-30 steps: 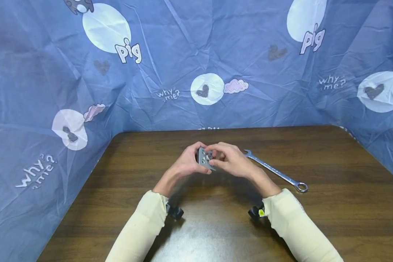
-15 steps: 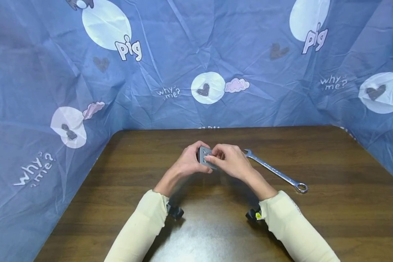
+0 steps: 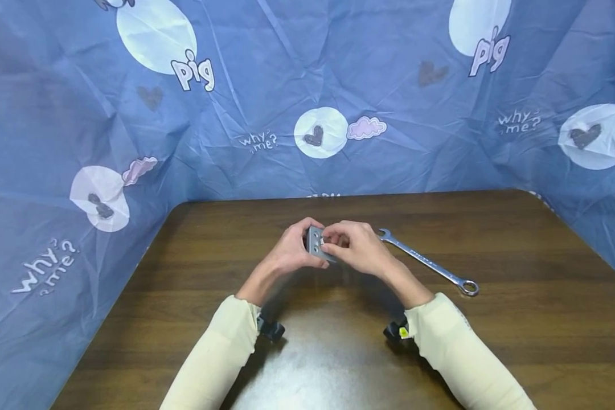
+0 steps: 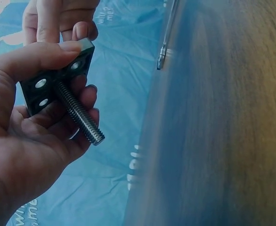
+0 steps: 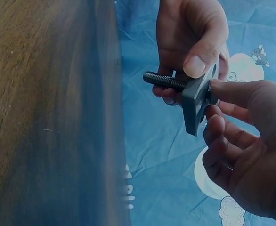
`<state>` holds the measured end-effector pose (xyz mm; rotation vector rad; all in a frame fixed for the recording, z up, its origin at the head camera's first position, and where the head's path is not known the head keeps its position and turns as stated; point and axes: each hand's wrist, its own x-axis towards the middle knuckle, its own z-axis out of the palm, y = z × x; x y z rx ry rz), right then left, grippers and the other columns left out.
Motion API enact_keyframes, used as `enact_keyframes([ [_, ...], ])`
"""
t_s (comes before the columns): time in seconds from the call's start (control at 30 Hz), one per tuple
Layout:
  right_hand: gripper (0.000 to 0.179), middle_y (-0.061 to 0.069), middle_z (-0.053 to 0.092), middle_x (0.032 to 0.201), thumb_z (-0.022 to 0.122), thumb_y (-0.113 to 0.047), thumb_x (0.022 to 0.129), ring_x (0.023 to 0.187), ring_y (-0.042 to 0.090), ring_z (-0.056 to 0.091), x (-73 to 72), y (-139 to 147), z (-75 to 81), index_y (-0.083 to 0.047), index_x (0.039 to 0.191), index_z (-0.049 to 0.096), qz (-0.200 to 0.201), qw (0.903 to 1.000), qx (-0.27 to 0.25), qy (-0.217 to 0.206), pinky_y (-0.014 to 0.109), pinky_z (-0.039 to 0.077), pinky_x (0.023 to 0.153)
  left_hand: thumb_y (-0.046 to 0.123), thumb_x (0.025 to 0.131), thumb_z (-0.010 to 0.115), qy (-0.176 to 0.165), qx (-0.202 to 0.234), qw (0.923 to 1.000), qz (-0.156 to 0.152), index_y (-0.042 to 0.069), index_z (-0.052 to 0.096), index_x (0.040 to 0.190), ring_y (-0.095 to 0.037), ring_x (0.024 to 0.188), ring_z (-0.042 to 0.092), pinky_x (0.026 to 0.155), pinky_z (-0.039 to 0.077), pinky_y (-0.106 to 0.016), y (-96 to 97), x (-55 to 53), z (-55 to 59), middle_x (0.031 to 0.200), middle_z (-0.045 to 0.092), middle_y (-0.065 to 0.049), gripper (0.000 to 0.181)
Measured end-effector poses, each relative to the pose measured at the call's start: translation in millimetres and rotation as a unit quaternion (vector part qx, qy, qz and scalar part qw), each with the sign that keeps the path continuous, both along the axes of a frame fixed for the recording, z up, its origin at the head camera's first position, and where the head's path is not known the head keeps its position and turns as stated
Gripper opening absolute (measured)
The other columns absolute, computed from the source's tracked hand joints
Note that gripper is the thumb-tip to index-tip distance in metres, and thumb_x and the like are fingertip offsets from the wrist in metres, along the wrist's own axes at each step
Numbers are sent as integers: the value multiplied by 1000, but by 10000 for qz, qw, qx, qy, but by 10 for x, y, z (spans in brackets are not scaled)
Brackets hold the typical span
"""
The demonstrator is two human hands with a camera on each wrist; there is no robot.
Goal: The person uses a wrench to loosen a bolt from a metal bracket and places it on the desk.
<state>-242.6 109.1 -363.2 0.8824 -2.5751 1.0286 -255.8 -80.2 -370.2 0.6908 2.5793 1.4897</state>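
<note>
My left hand (image 3: 290, 249) grips a grey metal plate (image 3: 315, 244) by its edges, thumb on the near side, holding it up above the table. Several round holes pierce the plate. A threaded bolt (image 4: 79, 113) passes through it, and its long shank sticks out on the left palm's side, as the left wrist view shows. On the opposite face, my right hand (image 3: 361, 247) pinches the bolt's head end between thumb and fingers. In the right wrist view the right thumb (image 5: 237, 92) lies right at the plate's face, and the fingertips largely hide that end of the bolt.
A combination wrench (image 3: 427, 263) lies slantwise on the brown wooden table (image 3: 523, 330), right of the hands. Behind and beside the table hangs a blue printed cloth (image 3: 266, 97). Each wrist wears a small black camera (image 3: 271, 330).
The right fingers have shifted around the bolt's head end, first spread, then drawn in closer, now pinching with fingers a little extended. The left hand keeps its hold on the plate. The head view has tilted slightly.
</note>
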Motion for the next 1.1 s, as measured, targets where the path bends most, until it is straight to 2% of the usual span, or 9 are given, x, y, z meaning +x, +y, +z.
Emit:
enact_keyframes([
  [0.23,22,4,63,88,71,-13,86,69,9,56,2,25,-12,-13,108,71,438,9983,-247,-287,22,47,63,6,60,85,-115,175,9997,-136,6,55,117,-15,80,59,70,49,-25,-24,-2,-15,99,66,-15,64],
  [0.4,23,4,61,96,68,-8,85,67,10,53,12,39,6,-14,107,71,549,9964,-402,-513,22,46,62,6,62,84,-191,354,9987,-313,5,54,119,-15,80,60,69,50,-25,-20,-11,-16,101,66,-16,64],
  [0.6,29,4,62,102,63,-2,83,67,9,52,-1,39,1,-15,107,71,602,9955,-475,-560,21,45,62,5,61,84,-234,325,9988,-271,4,53,119,-14,78,60,68,50,-24,-7,-6,-14,99,66,-17,66],
  [0.7,31,5,61,100,66,-4,82,67,9,53,3,36,1,-14,111,69,519,9959,-482,-561,21,45,61,4,60,84,-215,343,9989,-237,4,53,118,-14,79,60,69,49,-24,-6,-6,-18,101,66,-16,65],
  [0.83,36,4,61,96,74,-17,81,64,10,53,13,27,8,-15,116,65,218,9976,-394,-525,22,44,59,2,60,83,-178,402,9988,-200,4,53,117,-13,81,59,71,49,-23,-3,-9,-23,103,66,-16,65],
  [1.0,35,2,63,92,76,-36,80,69,10,56,13,-2,-4,-15,106,65,-323,9987,-144,-366,24,45,63,1,60,82,-140,407,9989,-212,4,54,118,-13,81,59,70,50,-24,0,-5,-26,102,66,-17,65],
  [1.1,32,0,64,88,76,-40,80,73,10,58,12,-24,-18,-15,97,66,-580,9981,-48,-211,24,46,65,2,60,83,-114,391,9989,-236,5,54,119,-14,81,60,71,50,-24,0,2,-20,101,66,-16,65],
])
